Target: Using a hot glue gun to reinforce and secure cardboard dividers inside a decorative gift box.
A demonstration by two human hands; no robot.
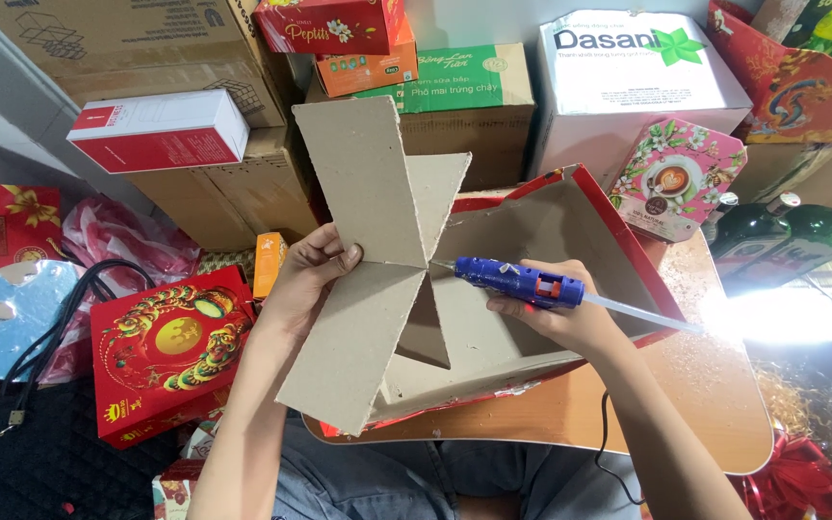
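Observation:
My left hand (305, 279) grips a folded grey cardboard divider (363, 270) of crossed panels, holding it upright over an open box. My right hand (556, 313) holds a blue glue gun (517, 281) with an orange trigger; its nozzle touches the divider's central fold. A clear glue stick juts out of the gun's rear toward the right. The box (570, 226) has a grey inside and red outer walls, and it rests tilted on a small wooden table (686, 395).
Stacked cardboard cartons (195, 58) and colourful boxes fill the back. A red ornamented gift bag (166, 351) and a black quilted bag (40, 453) lie at left. Two green bottles (782, 236) lie at right beside a pink floral tin (676, 178). The gun's black cord hangs below the table.

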